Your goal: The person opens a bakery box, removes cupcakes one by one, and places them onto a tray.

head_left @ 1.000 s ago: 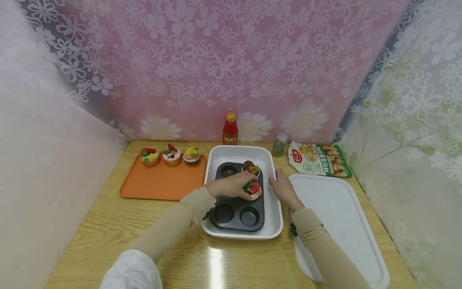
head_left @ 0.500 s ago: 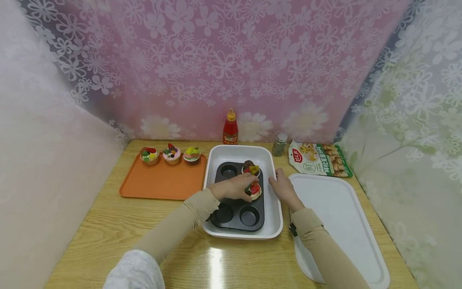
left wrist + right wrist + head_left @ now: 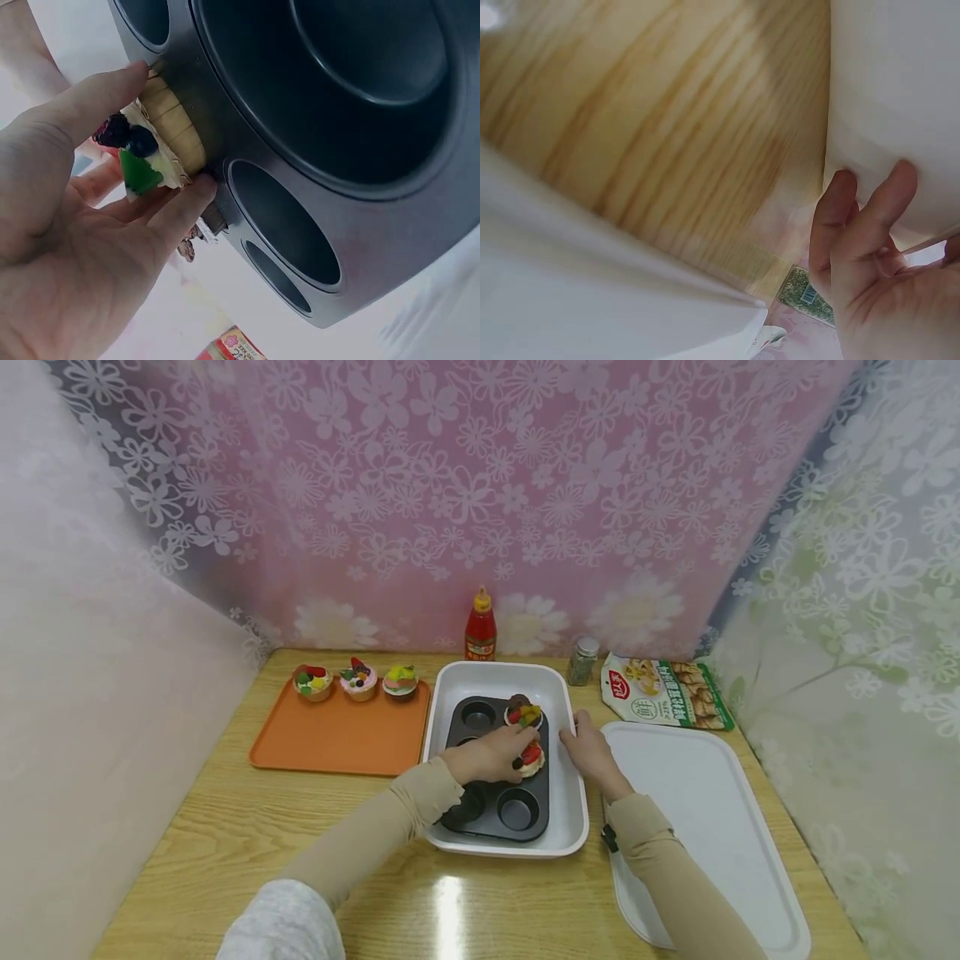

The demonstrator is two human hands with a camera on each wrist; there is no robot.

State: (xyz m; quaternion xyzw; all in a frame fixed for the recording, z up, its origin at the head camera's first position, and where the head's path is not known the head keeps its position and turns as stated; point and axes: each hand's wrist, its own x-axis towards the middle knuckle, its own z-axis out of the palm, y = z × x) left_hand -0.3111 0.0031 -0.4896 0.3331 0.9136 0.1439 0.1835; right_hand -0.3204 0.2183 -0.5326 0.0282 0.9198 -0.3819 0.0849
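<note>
My left hand pinches a fruit-topped cupcake over the middle right of the black muffin tin. In the left wrist view the thumb and a finger lie on either side of its tan wrapper, base against the tin; berries and a green piece top it. Behind it, a second cupcake with a brown and yellow top sits in the far right cup. The tin lies inside a deep white tray. My right hand grips that tray's right rim, fingertips against the outer wall.
Three cupcakes line the back of an orange tray at left. A red sauce bottle, a spice jar and a food packet stand or lie behind. A flat white lid-like tray lies at right.
My left hand and forearm have shifted slightly to the right over the cupcake, which stays at about the same spot. The right hand keeps its place on the rim.
</note>
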